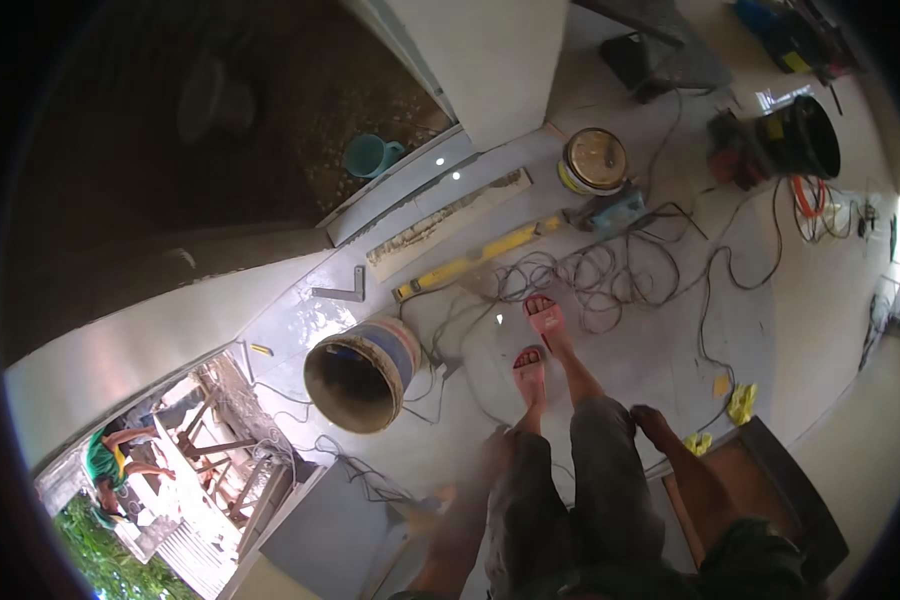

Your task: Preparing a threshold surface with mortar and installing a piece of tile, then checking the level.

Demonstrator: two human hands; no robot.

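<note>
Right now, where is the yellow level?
In the head view, upper middle, the level lies alongside the pale strip, left of the blue tool.

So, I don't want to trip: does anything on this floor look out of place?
Yes, the thin dark cable lies in loose, tangled loops on the pale tile floor, just ahead of the pink open-toed sandals; it looks untidy and might catch a foot.

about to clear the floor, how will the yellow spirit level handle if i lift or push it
The yellow spirit level looks like one long straight bar, so it is probably stiff. Its flat-looking face suggests it would slide rather than roll on the glossy floor.
</note>
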